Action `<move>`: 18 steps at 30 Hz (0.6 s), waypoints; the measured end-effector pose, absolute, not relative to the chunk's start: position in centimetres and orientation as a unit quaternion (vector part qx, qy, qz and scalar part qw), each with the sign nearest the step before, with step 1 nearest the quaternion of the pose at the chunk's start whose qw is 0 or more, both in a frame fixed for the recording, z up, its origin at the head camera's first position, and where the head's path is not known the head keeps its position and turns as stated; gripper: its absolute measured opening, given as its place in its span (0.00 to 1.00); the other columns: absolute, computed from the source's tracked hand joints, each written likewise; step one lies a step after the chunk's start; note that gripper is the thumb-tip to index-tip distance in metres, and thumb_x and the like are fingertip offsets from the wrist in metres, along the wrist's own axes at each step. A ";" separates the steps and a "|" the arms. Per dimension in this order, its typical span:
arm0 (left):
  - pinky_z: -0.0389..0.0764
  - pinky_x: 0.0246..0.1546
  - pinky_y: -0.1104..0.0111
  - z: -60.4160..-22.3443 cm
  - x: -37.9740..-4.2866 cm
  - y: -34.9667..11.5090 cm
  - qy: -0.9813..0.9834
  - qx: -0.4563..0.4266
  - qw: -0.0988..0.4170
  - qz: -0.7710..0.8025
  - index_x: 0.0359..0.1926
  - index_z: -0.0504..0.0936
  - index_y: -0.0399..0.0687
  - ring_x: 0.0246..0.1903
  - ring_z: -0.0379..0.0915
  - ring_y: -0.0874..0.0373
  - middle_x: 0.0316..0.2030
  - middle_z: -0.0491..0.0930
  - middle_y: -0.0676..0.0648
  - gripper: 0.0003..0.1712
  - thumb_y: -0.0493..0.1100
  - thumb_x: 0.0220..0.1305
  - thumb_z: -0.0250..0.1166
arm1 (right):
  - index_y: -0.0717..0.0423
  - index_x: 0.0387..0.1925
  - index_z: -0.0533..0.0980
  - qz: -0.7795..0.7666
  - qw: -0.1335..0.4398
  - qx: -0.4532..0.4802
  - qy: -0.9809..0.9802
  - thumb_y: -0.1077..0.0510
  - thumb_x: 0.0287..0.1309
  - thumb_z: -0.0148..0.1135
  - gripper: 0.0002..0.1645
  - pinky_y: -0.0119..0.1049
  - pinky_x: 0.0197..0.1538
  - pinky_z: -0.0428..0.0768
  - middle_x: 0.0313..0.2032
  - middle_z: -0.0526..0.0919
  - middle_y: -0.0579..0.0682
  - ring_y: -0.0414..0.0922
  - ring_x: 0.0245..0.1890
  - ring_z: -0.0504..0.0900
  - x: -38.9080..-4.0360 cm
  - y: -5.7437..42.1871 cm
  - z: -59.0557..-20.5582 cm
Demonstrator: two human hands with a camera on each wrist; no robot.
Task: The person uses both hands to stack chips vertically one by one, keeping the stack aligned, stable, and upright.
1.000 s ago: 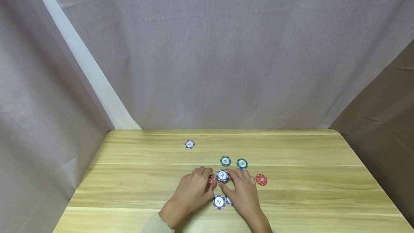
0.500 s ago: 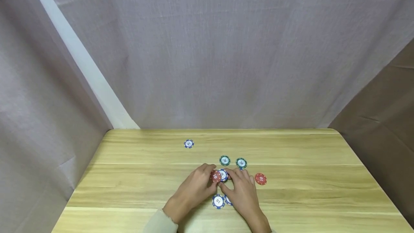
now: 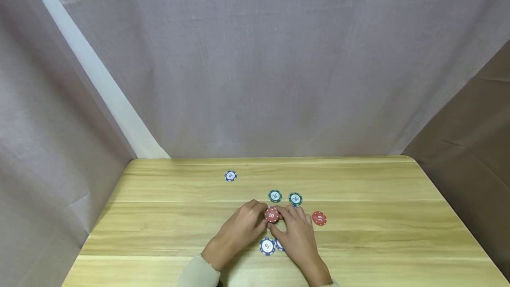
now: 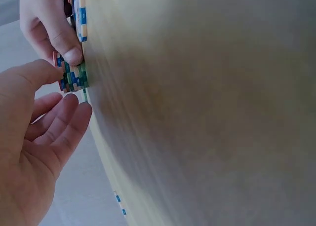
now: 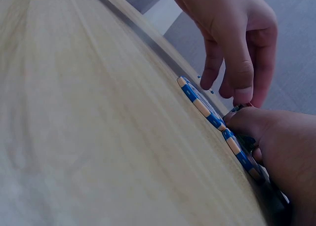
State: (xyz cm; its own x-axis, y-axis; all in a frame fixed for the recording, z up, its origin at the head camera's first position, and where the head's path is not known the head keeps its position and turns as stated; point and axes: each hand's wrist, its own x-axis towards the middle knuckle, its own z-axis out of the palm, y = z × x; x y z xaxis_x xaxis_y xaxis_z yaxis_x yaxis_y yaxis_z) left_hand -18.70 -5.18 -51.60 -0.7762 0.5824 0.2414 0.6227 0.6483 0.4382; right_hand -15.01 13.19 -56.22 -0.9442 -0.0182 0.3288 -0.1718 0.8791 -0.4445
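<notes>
Fabric (image 3: 255,65) hangs behind wood-grain table (image 3: 378,251) bearing chips (image 3: 272,215).

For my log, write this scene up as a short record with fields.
Left hand: holds red top chip, marked 10
Right hand: grips chip stack
Beyond stack: two green chips
Farthest chip: far blue chip
Nearest person: two near blue chips, one partly covered
Right of right hand: loose red chip
Surface: wood-grain table
</notes>
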 end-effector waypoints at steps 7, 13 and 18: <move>0.84 0.57 0.65 -51.8 -18.8 -5.1 -0.911 -0.331 0.027 -0.246 0.59 0.84 0.37 0.52 0.84 0.52 0.52 0.85 0.43 0.21 0.43 0.70 0.71 | 0.49 0.57 0.85 0.242 0.159 0.050 -0.956 0.44 0.53 0.81 0.30 0.38 0.43 0.63 0.41 0.82 0.41 0.41 0.41 0.71 -15.0 13.1 -56.2; 0.85 0.56 0.64 -51.5 -18.9 -4.9 -0.912 -0.322 0.011 -0.255 0.59 0.84 0.35 0.51 0.84 0.51 0.51 0.85 0.42 0.22 0.43 0.70 0.71 | 0.49 0.57 0.84 0.251 0.144 0.045 -0.956 0.45 0.54 0.80 0.30 0.38 0.44 0.63 0.42 0.82 0.40 0.40 0.42 0.70 -15.0 13.1 -56.1; 0.85 0.57 0.64 -51.4 -18.9 -4.6 -0.910 -0.313 0.001 -0.272 0.59 0.84 0.36 0.51 0.85 0.51 0.51 0.85 0.43 0.21 0.44 0.71 0.70 | 0.48 0.58 0.84 0.247 0.140 0.043 -0.958 0.45 0.55 0.79 0.29 0.38 0.44 0.63 0.42 0.81 0.40 0.40 0.42 0.69 -15.0 13.1 -56.0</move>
State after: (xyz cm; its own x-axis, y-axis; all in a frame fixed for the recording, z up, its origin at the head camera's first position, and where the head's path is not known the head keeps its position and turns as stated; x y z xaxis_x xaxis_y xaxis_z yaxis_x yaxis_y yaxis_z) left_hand -18.90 -4.65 -51.37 -0.8045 0.5683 0.1727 0.5698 0.6564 0.4945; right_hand -15.02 13.12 -56.03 -0.9570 -0.0134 0.2899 -0.1520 0.8740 -0.4616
